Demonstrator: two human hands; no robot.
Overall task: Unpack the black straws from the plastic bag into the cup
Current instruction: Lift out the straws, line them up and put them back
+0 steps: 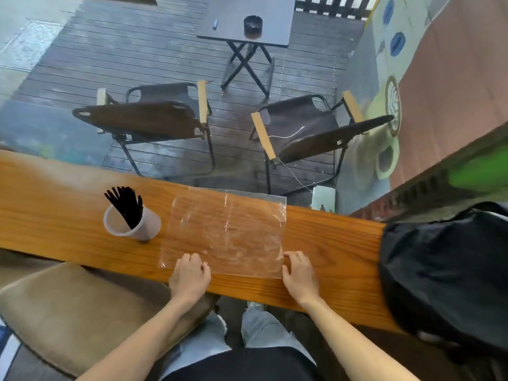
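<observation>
A clear plastic bag (225, 232) lies flat on the wooden counter (330, 243), with no straws visible in it. To its left stands a translucent white cup (143, 229) with several black straws (125, 206) leaning inside it. My left hand (189, 276) rests on the bag's near left corner, fingers curled onto the plastic. My right hand (299, 273) rests at the bag's near right corner, fingertips touching its edge. Whether either hand pinches the bag is not clear.
A black bag (445, 276) lies on the counter's right end. A tan cushioned seat (68, 314) is at the lower left. Beyond the counter, lower down, stand two folding chairs (154, 116) and a small table (247, 20).
</observation>
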